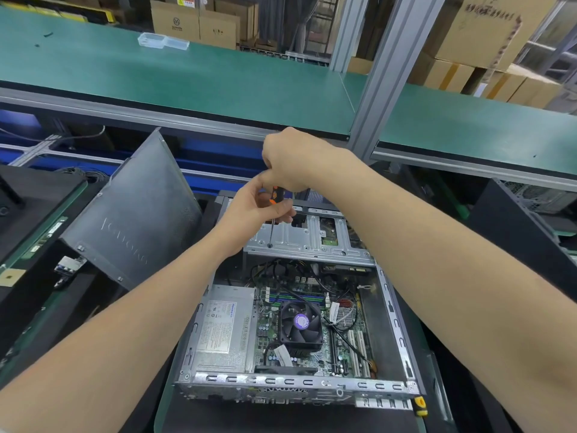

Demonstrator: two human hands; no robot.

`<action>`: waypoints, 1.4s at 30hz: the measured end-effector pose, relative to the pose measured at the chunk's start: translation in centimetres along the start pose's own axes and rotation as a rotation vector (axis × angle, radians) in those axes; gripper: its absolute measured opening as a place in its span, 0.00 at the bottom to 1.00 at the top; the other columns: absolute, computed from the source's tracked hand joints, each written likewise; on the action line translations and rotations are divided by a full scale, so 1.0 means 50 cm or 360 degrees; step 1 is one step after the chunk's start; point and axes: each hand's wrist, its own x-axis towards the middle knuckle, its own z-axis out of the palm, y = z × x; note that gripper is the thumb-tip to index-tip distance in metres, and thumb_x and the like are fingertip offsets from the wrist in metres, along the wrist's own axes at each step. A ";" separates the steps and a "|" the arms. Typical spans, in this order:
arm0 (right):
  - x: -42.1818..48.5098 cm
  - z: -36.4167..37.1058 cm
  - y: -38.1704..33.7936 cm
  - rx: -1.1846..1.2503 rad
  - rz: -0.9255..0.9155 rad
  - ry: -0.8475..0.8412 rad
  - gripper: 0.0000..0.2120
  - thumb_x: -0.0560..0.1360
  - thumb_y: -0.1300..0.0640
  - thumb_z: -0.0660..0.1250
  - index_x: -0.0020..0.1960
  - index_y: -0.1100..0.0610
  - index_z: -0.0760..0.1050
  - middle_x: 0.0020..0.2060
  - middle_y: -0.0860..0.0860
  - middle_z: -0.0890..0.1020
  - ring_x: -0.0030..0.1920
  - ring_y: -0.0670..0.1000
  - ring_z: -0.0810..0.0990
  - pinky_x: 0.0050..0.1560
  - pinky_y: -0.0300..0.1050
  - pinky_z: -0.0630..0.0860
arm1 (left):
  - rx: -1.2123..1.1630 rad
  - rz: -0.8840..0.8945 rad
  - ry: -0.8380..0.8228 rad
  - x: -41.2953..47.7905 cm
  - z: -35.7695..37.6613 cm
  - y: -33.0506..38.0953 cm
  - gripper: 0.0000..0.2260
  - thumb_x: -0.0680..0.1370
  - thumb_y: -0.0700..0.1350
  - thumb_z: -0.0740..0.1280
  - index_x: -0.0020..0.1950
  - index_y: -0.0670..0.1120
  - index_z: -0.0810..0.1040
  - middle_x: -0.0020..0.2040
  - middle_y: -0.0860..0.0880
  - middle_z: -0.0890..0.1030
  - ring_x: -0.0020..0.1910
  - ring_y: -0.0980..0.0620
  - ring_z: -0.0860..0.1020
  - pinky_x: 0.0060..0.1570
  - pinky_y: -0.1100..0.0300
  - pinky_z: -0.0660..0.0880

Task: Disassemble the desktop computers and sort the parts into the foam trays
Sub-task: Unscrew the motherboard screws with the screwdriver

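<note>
An open desktop case point(396, 310) lies in front of me, showing the motherboard, a black CPU fan point(300, 324) and a silver power supply point(223, 328). Both hands hold an orange and black screwdriver point(274, 210) upright. Its tip sits on a screw in the silver drive cage point(307, 242) at the far end of the case. My right hand point(288, 157) grips the top of the handle. My left hand point(256, 210) pinches the lower handle and shaft.
The removed grey side panel point(131, 214) leans at the left of the case. Black foam trays point(37, 195) with parts lie at the left. Another black case point(524, 226) stands at the right. A green shelf point(187, 76) with a clear plastic box point(162, 41) runs above.
</note>
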 end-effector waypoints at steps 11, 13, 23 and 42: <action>-0.015 -0.026 0.005 -0.0170 -0.0337 -0.0173 0.14 0.68 0.70 0.67 0.41 0.51 0.80 0.41 0.50 0.83 0.45 0.55 0.82 0.39 0.47 0.79 | 0.0075 -0.0048 -0.0298 -0.007 -0.037 0.004 0.12 0.84 0.42 0.65 0.66 0.41 0.77 0.56 0.42 0.85 0.57 0.39 0.82 0.68 0.39 0.74; -0.011 -0.017 0.004 -0.0123 -0.0380 -0.0120 0.16 0.66 0.73 0.65 0.36 0.51 0.78 0.39 0.50 0.82 0.44 0.56 0.82 0.41 0.50 0.82 | 0.0098 -0.0057 -0.0329 -0.006 -0.043 0.004 0.11 0.85 0.42 0.63 0.65 0.42 0.78 0.58 0.42 0.85 0.58 0.40 0.82 0.68 0.39 0.74; -0.014 -0.018 0.006 -0.0028 -0.0451 -0.0228 0.10 0.70 0.65 0.65 0.42 0.49 0.77 0.35 0.44 0.78 0.43 0.52 0.78 0.36 0.44 0.71 | 0.0175 -0.0005 -0.0311 -0.003 -0.042 0.004 0.09 0.85 0.39 0.62 0.63 0.44 0.80 0.53 0.43 0.86 0.55 0.43 0.84 0.64 0.44 0.78; -0.016 -0.016 0.005 0.0021 -0.0222 -0.0149 0.04 0.73 0.55 0.73 0.44 0.51 0.78 0.43 0.51 0.84 0.45 0.54 0.83 0.37 0.47 0.77 | 0.0166 0.0048 -0.0181 0.000 -0.031 -0.003 0.11 0.79 0.43 0.74 0.60 0.44 0.80 0.48 0.46 0.86 0.49 0.45 0.85 0.53 0.56 0.81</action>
